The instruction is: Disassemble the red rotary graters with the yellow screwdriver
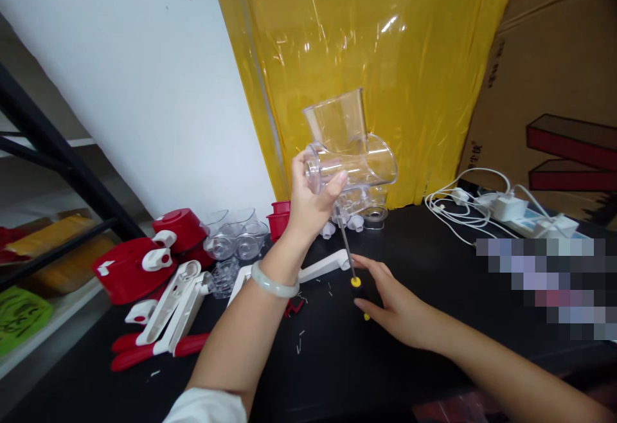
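My left hand is wrapped round the narrow end of a clear plastic housing, whose wide chute points up. It holds the housing above the black table. My right hand is closed at the black and yellow handle of a screwdriver. The screwdriver's shaft points up and its tip is near the underside of the housing, below my left thumb; whether it touches cannot be made out. A white crank arm lies behind the screwdriver. Small screws and a small red piece are scattered on the table.
Red bases, white arms with red handles and clear plastic parts stand at the left. More clear parts and a red container are behind my hands. White cables and a power strip lie at the right on the black table.
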The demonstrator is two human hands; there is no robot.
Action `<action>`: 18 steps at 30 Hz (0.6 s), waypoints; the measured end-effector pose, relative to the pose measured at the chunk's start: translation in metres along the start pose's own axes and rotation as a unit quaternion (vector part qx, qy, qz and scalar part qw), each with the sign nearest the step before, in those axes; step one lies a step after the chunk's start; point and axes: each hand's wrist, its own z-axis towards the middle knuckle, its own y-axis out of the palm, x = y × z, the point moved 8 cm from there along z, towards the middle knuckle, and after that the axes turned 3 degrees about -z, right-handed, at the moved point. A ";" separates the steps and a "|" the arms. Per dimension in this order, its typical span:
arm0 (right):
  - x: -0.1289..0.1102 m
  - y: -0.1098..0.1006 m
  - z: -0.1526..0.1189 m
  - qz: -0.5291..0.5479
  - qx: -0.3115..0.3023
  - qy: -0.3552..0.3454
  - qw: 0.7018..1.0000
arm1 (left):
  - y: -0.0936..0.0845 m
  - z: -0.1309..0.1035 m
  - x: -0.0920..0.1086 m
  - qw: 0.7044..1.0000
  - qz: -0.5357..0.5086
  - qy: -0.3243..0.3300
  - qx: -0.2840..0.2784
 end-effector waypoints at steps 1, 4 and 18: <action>0.002 0.003 0.000 0.009 -0.011 0.005 1.000 | -0.001 0.000 0.000 1.000 0.000 0.000 0.003; 0.011 0.005 0.000 -0.031 0.000 0.068 0.997 | -0.001 -0.001 0.001 1.000 -0.001 -0.006 0.004; 0.012 0.007 0.008 0.026 0.004 0.071 0.997 | -0.002 -0.009 -0.011 0.999 -0.029 -0.025 0.006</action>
